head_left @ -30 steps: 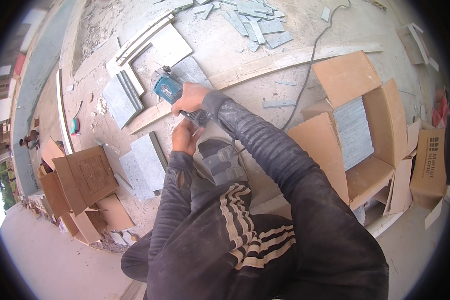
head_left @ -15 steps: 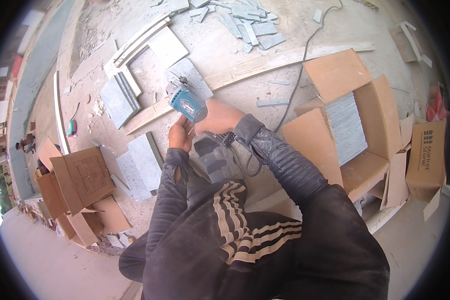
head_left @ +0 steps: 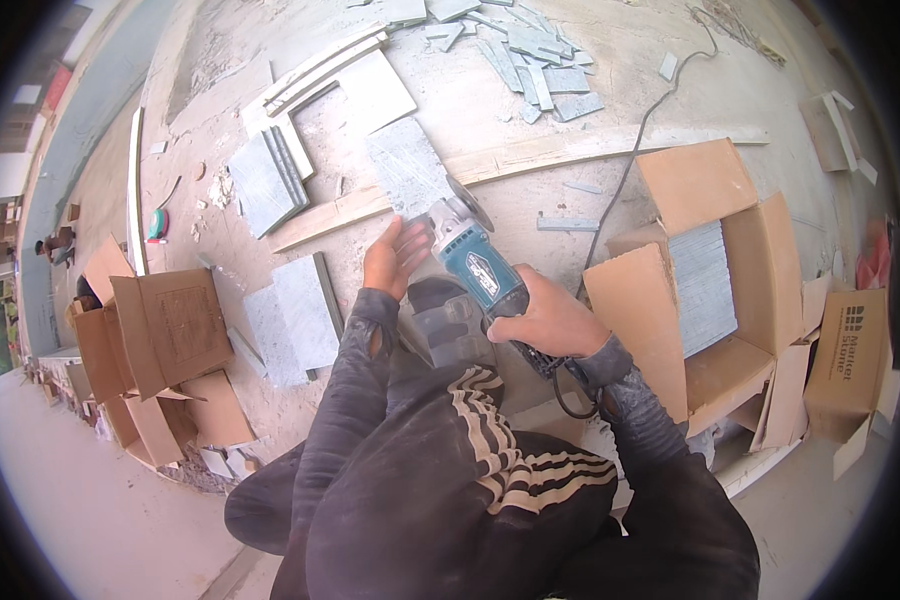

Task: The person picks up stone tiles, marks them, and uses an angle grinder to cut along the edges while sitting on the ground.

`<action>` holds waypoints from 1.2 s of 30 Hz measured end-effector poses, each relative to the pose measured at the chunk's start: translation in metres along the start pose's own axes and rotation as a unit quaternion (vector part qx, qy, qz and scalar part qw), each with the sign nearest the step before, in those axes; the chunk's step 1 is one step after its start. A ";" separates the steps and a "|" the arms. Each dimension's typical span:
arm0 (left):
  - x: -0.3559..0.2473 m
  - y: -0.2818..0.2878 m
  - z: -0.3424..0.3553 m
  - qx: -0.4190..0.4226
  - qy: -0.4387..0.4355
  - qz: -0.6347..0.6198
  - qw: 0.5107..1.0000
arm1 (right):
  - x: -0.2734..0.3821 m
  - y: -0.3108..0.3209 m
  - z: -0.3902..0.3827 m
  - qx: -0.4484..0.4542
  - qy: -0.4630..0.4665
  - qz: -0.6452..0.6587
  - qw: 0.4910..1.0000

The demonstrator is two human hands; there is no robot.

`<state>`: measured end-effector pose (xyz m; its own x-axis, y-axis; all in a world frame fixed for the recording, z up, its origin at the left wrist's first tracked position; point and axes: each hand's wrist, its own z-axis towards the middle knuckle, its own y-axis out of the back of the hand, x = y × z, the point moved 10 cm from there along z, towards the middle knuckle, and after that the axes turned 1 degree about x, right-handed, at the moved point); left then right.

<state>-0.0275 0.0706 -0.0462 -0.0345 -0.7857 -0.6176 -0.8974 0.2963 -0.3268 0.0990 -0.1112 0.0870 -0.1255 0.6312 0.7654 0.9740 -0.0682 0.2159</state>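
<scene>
My right hand [head_left: 545, 315] grips a blue angle grinder [head_left: 478, 270] by its rear body, with its metal disc and guard [head_left: 463, 205] angled up and forward and a black cord below. My left hand [head_left: 398, 258] is open, fingers spread beside the grinder's head; whether they touch it I cannot tell. Beyond them a grey stone tile [head_left: 405, 160] lies at a wooden board [head_left: 330, 220]. To the left are stacked grey slabs [head_left: 260, 185] and more pieces [head_left: 290, 315]. My shoe [head_left: 440, 320] is under the grinder.
An open carton [head_left: 750, 250] holding grey tiles stands at right, another carton [head_left: 850, 370] beyond. Torn cartons [head_left: 170, 330] and a green tape measure [head_left: 158, 225] lie left. Offcuts [head_left: 550, 60] are scattered ahead, beside a long cable [head_left: 645, 120]. A crouching person [head_left: 55, 245] is at far left.
My right hand has swung right and downward, bringing the grinder's head away from me to the right and more side-on. My left hand has risen toward the head, its fingers spreading.
</scene>
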 end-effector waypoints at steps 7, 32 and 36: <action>-0.013 -0.001 0.022 0.012 -0.069 -0.068 0.995 | 0.012 0.027 -0.033 -0.052 -0.010 0.061 0.997; -0.180 0.234 0.016 -0.217 -0.192 0.092 0.953 | 0.030 0.032 -0.013 -0.039 -0.005 0.120 0.992; -0.197 0.241 0.011 -0.330 -0.228 0.315 0.860 | 0.036 0.032 -0.013 -0.045 0.003 0.124 0.991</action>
<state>-0.2321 0.3023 -0.0108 -0.5640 -0.2425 -0.7894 -0.8235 0.0949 0.5593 0.1237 -0.1009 0.1293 0.1151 0.5823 0.8048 0.9541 -0.2903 0.0736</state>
